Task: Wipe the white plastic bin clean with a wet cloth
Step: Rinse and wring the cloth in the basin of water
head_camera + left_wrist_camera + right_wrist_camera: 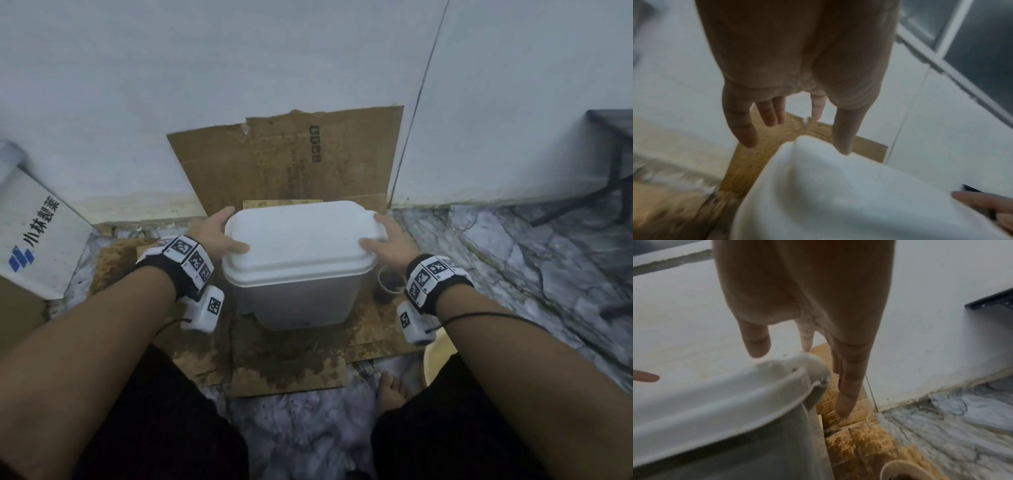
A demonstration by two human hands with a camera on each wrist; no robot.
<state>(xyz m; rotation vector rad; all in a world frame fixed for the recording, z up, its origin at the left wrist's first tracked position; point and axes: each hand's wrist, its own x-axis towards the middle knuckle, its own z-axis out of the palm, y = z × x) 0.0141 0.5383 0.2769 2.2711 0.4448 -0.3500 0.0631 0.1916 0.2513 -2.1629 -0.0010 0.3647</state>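
The white plastic bin [298,298] stands upright on stained cardboard, with its white lid [301,236] on top. My left hand [221,233] is at the lid's left end, thumb lying on top and fingers [748,139] straight, hanging past the corner. At the lid's right end is my right hand [388,238]; its thumb rests on top too. Its fingers [846,402] point straight down beside the rim [797,382]. Neither hand curls around the lid. No cloth shows in any view.
Wet brown cardboard [284,157] covers the floor and leans on the white wall. A cup [388,287] with dark contents stands right of the bin. A white printed box [37,233] is at left, a black metal frame [613,171] at right. My bare foot [392,390] rests on marble floor.
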